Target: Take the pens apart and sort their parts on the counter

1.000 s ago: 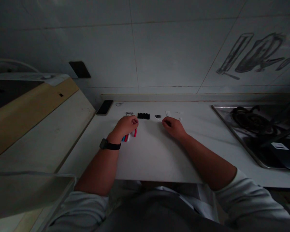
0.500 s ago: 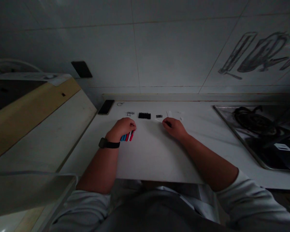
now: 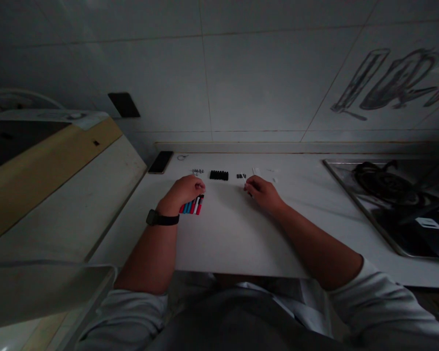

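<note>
My left hand (image 3: 183, 191), with a black watch on its wrist, rests curled over a bundle of red, blue and white pens (image 3: 193, 205) lying on a white sheet (image 3: 234, 234). My right hand (image 3: 261, 191) is closed in a pinch near the sheet's far edge; what it holds is too small to make out. Just beyond the hands lie a row of small metal parts (image 3: 196, 171), a black ridged piece (image 3: 218, 175), a small black part (image 3: 240, 176) and small white pieces (image 3: 256, 171).
A dark phone (image 3: 160, 162) lies at the counter's back left. A gas hob (image 3: 391, 195) fills the right side. A wooden and white slanted surface (image 3: 58, 185) stands at left. Tiled wall (image 3: 263, 83) behind.
My left hand has shifted slightly and the pens now lie flatter under it. My right hand has moved a little toward the small black part.
</note>
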`<action>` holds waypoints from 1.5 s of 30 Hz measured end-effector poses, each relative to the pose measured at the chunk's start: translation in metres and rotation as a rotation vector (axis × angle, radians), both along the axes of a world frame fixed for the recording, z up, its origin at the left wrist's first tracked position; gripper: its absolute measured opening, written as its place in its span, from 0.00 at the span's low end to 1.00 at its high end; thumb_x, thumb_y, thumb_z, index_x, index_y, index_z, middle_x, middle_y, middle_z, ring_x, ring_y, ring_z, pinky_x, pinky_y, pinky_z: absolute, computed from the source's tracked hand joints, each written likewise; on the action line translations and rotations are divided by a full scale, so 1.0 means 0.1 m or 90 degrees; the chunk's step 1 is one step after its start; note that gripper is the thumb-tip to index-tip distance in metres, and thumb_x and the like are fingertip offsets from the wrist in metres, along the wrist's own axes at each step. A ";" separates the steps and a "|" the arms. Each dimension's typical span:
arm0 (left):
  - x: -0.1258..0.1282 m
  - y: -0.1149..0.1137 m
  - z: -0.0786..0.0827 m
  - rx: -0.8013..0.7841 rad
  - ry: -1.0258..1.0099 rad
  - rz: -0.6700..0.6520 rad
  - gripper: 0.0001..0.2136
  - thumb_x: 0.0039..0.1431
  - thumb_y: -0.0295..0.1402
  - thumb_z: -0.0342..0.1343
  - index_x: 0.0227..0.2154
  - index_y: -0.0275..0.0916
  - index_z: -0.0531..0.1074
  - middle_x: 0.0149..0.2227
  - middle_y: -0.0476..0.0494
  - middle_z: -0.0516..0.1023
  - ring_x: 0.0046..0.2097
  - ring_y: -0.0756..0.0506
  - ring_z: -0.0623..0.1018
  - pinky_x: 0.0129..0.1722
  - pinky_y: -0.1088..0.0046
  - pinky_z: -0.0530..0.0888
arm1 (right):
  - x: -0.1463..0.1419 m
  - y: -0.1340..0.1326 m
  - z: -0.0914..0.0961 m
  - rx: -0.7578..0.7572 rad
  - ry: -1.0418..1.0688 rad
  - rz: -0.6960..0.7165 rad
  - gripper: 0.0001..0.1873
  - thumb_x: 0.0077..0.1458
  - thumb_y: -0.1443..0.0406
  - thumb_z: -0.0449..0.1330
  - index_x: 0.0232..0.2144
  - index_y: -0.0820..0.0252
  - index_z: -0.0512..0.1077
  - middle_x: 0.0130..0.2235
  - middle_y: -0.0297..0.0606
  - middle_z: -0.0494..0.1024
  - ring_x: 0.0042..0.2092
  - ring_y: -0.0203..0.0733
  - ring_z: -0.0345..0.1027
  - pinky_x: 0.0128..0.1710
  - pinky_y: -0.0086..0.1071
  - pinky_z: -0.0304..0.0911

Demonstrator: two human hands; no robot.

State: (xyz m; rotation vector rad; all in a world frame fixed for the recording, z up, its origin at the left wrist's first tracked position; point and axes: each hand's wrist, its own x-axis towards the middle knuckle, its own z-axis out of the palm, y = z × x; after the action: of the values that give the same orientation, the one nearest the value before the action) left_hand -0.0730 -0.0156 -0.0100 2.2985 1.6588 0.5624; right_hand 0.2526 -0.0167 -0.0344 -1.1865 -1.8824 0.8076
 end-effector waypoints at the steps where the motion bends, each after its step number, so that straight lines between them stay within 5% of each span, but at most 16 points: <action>1: 0.06 -0.02 0.04 0.029 -0.015 -0.006 0.04 0.58 0.34 0.64 0.35 0.43 0.83 0.36 0.44 0.82 0.38 0.44 0.79 0.41 0.69 0.73 | -0.02 0.00 0.00 -0.028 0.049 0.004 0.14 0.61 0.51 0.60 0.37 0.55 0.72 0.32 0.35 0.78 0.32 0.39 0.69 0.36 0.34 0.65; 6: 0.55 -0.20 0.13 0.077 -0.133 -0.073 0.08 0.64 0.38 0.61 0.43 0.42 0.79 0.40 0.45 0.80 0.39 0.46 0.78 0.42 0.68 0.74 | -0.15 -0.08 0.06 -0.230 0.295 0.014 0.21 0.50 0.46 0.69 0.34 0.54 0.71 0.32 0.31 0.73 0.33 0.38 0.70 0.33 0.34 0.71; 12: 0.94 -0.38 0.00 0.054 -0.207 -0.091 0.14 0.61 0.42 0.66 0.45 0.43 0.73 0.42 0.45 0.81 0.39 0.45 0.79 0.40 0.67 0.75 | -0.30 -0.24 0.12 -0.344 0.426 0.076 0.23 0.47 0.48 0.73 0.33 0.55 0.70 0.33 0.32 0.76 0.36 0.40 0.73 0.38 0.39 0.75; 27: 0.82 -0.25 -0.08 0.050 -0.176 -0.121 0.06 0.59 0.31 0.66 0.38 0.41 0.77 0.38 0.45 0.80 0.39 0.46 0.80 0.41 0.69 0.76 | -0.28 -0.16 0.04 -0.301 0.466 0.016 0.24 0.46 0.47 0.73 0.34 0.54 0.70 0.36 0.33 0.77 0.39 0.42 0.75 0.40 0.39 0.73; 33: 0.80 -0.24 -0.05 0.042 -0.217 -0.055 0.06 0.59 0.32 0.65 0.37 0.40 0.75 0.40 0.45 0.81 0.38 0.47 0.79 0.40 0.69 0.76 | -0.25 -0.12 0.05 -0.286 0.469 -0.025 0.23 0.47 0.47 0.72 0.34 0.54 0.69 0.37 0.33 0.78 0.39 0.41 0.75 0.40 0.37 0.73; 45: 0.90 -0.27 -0.11 0.020 -0.301 -0.071 0.07 0.58 0.31 0.65 0.36 0.41 0.72 0.36 0.49 0.80 0.37 0.48 0.79 0.40 0.71 0.75 | -0.32 -0.15 -0.03 -0.300 0.471 0.044 0.23 0.46 0.47 0.73 0.34 0.54 0.71 0.36 0.34 0.78 0.38 0.41 0.74 0.38 0.37 0.74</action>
State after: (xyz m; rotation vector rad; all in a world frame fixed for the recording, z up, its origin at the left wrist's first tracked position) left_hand 0.0166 -0.0425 -0.0205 2.0486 1.2966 1.0161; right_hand 0.2208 -0.0321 -0.0378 -0.8956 -1.1538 1.5365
